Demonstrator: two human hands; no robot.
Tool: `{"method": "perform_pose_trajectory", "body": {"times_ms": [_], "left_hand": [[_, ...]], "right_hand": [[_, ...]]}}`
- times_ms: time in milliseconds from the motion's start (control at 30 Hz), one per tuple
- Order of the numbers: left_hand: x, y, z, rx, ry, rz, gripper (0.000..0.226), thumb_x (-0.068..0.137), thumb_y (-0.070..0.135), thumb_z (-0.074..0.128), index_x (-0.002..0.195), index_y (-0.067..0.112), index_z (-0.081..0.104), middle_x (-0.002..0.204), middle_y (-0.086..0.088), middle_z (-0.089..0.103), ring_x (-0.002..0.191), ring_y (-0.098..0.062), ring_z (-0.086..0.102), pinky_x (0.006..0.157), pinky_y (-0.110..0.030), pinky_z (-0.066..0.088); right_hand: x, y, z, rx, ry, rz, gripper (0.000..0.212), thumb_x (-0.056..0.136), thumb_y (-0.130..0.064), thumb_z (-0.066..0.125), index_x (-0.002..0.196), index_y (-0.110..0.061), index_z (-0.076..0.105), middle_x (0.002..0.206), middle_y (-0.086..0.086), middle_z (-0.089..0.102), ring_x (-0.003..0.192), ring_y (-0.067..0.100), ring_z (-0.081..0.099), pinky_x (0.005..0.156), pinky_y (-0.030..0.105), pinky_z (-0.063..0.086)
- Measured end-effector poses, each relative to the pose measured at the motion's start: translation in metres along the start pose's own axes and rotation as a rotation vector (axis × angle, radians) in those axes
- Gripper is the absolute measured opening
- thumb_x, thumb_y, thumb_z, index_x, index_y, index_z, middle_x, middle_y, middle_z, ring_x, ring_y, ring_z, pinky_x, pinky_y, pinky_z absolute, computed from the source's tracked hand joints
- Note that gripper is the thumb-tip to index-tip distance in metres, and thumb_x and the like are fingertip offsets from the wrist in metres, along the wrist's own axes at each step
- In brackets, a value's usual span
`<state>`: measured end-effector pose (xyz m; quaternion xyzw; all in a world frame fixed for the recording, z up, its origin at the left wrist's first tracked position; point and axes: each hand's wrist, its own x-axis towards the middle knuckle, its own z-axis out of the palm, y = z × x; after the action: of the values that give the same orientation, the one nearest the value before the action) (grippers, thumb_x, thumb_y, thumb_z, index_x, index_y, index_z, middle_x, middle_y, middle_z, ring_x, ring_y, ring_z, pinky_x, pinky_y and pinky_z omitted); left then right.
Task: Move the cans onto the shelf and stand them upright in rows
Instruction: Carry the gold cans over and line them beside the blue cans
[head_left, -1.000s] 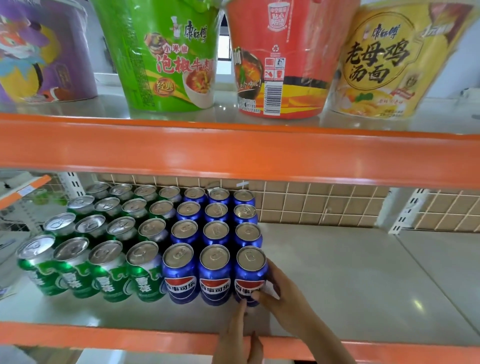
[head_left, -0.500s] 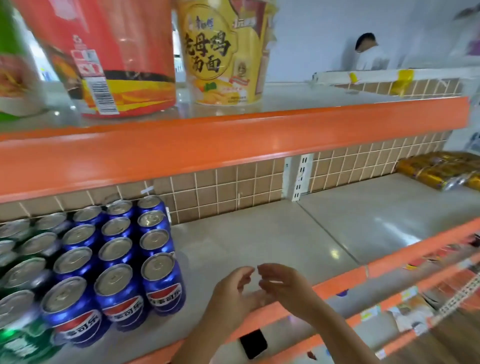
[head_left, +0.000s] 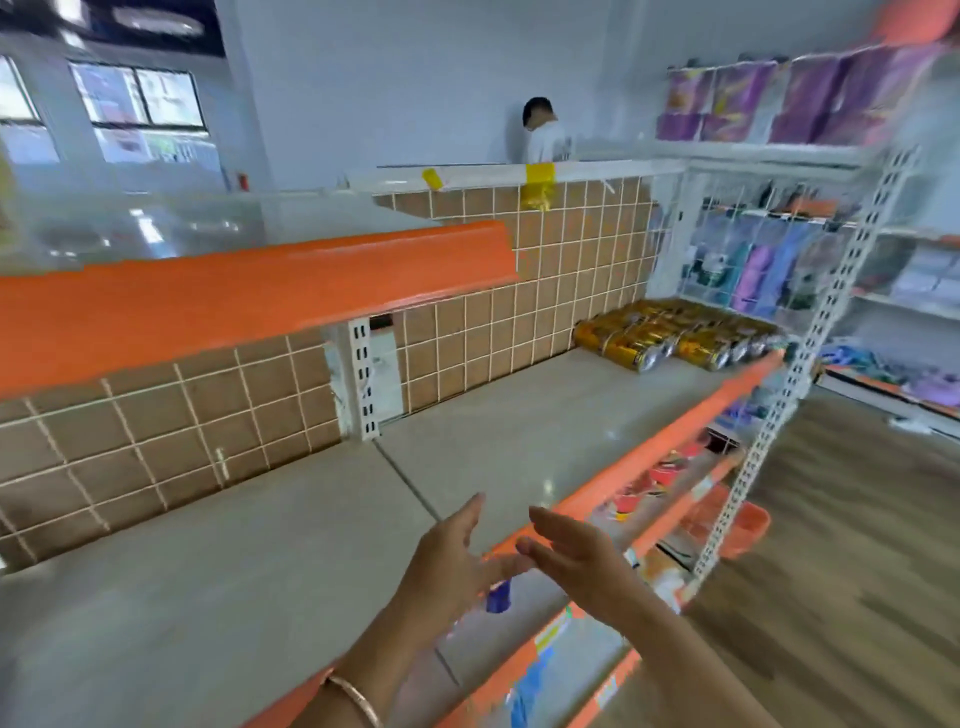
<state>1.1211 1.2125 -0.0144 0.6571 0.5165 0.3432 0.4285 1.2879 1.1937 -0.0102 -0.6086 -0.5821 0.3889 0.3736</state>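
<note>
Cans (head_left: 670, 336) lie on shelf (head_left: 519, 415), well beyond left hand (head_left: 451, 564) and right hand (head_left: 577, 558).

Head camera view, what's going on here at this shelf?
A person faces a grey store shelf; the left hand and right hand hover open and empty above its orange front edge. Gold cans lie on their sides at the shelf's far right end, not yet stood upright.

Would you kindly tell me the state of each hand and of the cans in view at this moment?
left hand: open, fingers spread, holding nothing.
right hand: open, fingers straight, holding nothing.
gold cans: lying on their sides at the far end of the shelf, not upright.
</note>
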Motion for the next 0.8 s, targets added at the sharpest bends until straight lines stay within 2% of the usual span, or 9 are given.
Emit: {"method": "perform_pose_trajectory", "body": {"times_ms": [133, 300, 400, 467, 533, 600, 667, 733, 800], "left_hand": [[0.043, 0.027, 0.043, 0.04, 0.0, 0.021, 0.124, 0.039, 0.076, 0.071, 0.14, 0.013, 0.041, 0.143, -0.007, 0.046, 0.129, -0.017, 0.048, 0.104, -0.026, 0.039], [0.081, 0.062, 0.097, 0.074, -0.024, 0.065, 0.093, 0.066, 0.046, 0.081, 0.143, 0.016, 0.038, 0.14, -0.003, 0.048, 0.127, -0.016, 0.048, 0.1, -0.021, 0.038], [0.103, 0.08, 0.126, 0.119, -0.029, 0.091, 0.085, 0.069, 0.038, 0.08, 0.141, 0.014, 0.041, 0.136, 0.0, 0.053, 0.119, -0.009, 0.052, 0.094, -0.02, 0.039], [0.116, 0.088, 0.144, 0.101, -0.041, 0.108, 0.056, 0.068, 0.033, 0.082, 0.118, 0.027, 0.059, 0.101, 0.027, 0.061, 0.09, 0.01, 0.053, 0.081, -0.02, 0.043], [0.133, 0.093, 0.159, 0.106, -0.059, 0.103, 0.037, 0.066, 0.029, 0.084, 0.078, 0.041, 0.051, 0.062, 0.031, 0.056, 0.062, 0.015, 0.048, 0.068, -0.019, 0.039], [0.152, 0.1, 0.174, 0.042, -0.092, 0.119, 0.042, 0.063, 0.03, 0.086, 0.077, 0.041, 0.048, 0.06, 0.025, 0.053, 0.062, 0.013, 0.046, 0.069, -0.019, 0.038], [0.171, 0.107, 0.187, -0.011, -0.112, 0.116, 0.045, 0.062, 0.034, 0.086, 0.099, 0.034, 0.059, 0.079, 0.02, 0.052, 0.076, 0.002, 0.048, 0.067, -0.014, 0.038], [0.194, 0.105, 0.201, -0.016, -0.115, 0.122, 0.035, 0.059, 0.049, 0.079, 0.08, 0.036, 0.055, 0.072, 0.016, 0.041, 0.072, -0.007, 0.042, 0.058, -0.017, 0.033], [0.221, 0.101, 0.214, 0.004, -0.11, 0.129, 0.046, 0.059, 0.052, 0.076, 0.066, 0.025, 0.039, 0.066, 0.012, 0.031, 0.062, -0.008, 0.033, 0.057, -0.024, 0.029]], "right_hand": [[0.018, 0.02, -0.068, -0.097, 0.012, -0.011, 0.052, 0.082, -0.028, 0.071, 0.13, -0.015, 0.055, 0.124, 0.0, 0.06, 0.112, 0.004, 0.054, 0.092, 0.013, 0.036], [0.034, 0.038, -0.134, -0.182, 0.041, -0.058, 0.05, 0.088, -0.033, 0.064, 0.135, -0.019, 0.051, 0.131, -0.003, 0.056, 0.123, 0.008, 0.051, 0.104, 0.021, 0.036], [0.042, 0.051, -0.163, -0.199, 0.104, -0.052, 0.045, 0.091, -0.032, 0.06, 0.134, -0.021, 0.052, 0.13, -0.002, 0.058, 0.123, 0.009, 0.052, 0.101, 0.018, 0.036], [0.047, 0.06, -0.177, -0.206, 0.138, -0.047, 0.043, 0.093, -0.03, 0.057, 0.134, -0.02, 0.052, 0.127, -0.007, 0.058, 0.12, 0.004, 0.051, 0.091, 0.01, 0.033], [0.053, 0.069, -0.192, -0.18, 0.16, -0.045, 0.041, 0.094, -0.026, 0.056, 0.134, -0.016, 0.052, 0.123, -0.009, 0.057, 0.117, -0.001, 0.049, 0.084, 0.004, 0.031], [0.063, 0.077, -0.205, -0.162, 0.168, -0.033, 0.04, 0.095, -0.024, 0.054, 0.134, -0.015, 0.051, 0.125, -0.008, 0.057, 0.115, -0.003, 0.047, 0.081, 0.0, 0.032], [0.078, 0.085, -0.218, -0.156, 0.168, -0.014, 0.04, 0.096, -0.024, 0.053, 0.135, -0.015, 0.051, 0.129, -0.005, 0.058, 0.112, -0.004, 0.047, 0.084, 0.003, 0.031], [0.098, 0.094, -0.23, -0.145, 0.158, 0.005, 0.039, 0.097, -0.025, 0.051, 0.135, -0.015, 0.05, 0.132, -0.003, 0.057, 0.114, -0.003, 0.047, 0.088, 0.006, 0.031], [0.123, 0.1, -0.241, -0.147, 0.145, 0.016, 0.039, 0.097, -0.025, 0.05, 0.135, -0.014, 0.05, 0.132, -0.003, 0.056, 0.114, -0.003, 0.047, 0.091, 0.007, 0.032]]}}
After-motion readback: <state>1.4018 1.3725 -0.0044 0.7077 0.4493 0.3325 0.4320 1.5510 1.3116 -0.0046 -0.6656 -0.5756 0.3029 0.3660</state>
